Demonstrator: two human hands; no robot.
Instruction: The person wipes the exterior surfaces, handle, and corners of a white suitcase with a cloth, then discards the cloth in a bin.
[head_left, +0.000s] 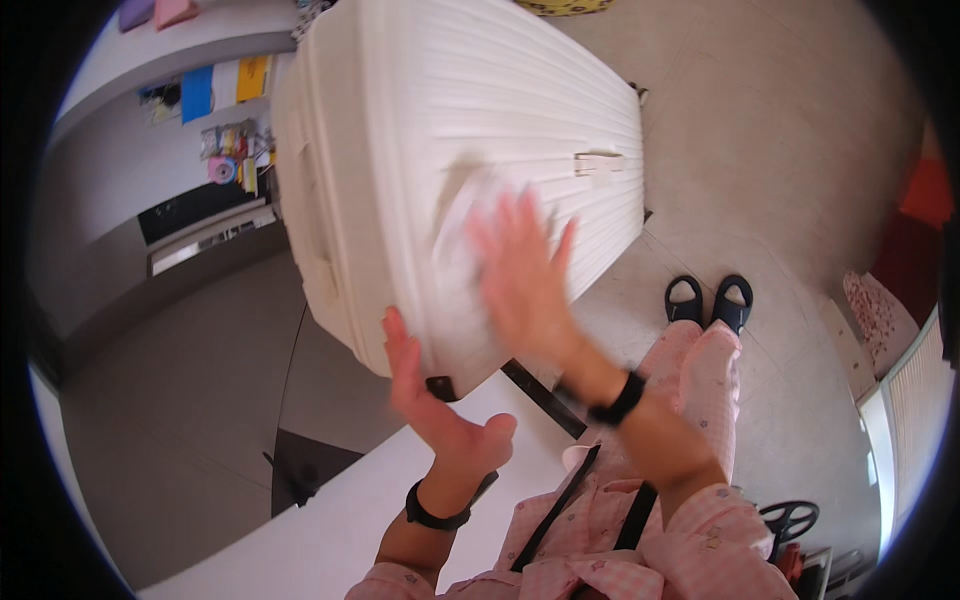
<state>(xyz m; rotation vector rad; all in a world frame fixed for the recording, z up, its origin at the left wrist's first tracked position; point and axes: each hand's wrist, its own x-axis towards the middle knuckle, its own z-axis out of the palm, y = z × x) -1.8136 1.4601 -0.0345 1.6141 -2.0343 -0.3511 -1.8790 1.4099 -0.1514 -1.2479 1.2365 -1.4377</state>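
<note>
A large white ribbed suitcase (517, 97) stands tilted before me, with a small latch or handle fitting (598, 163) on its ribbed side. My right hand (521, 277), blurred, is spread over that side, pressing what looks like a white cloth (469, 225) on it; cloth and fingers are too blurred to tell exactly. Below the case's lower corner, my left hand (446, 412) has its fingers apart and its fingertips against the edge, beside a dark corner piece (441, 388). Both wrists wear black bands.
A white surface (322, 517) lies under the case's lower end. Shelves with small items (225, 169) stand at the left. Dark slippers (684, 300) are on my feet on the grey floor. A black handwheel (789, 517) and a patterned cushion (881, 322) are at the right.
</note>
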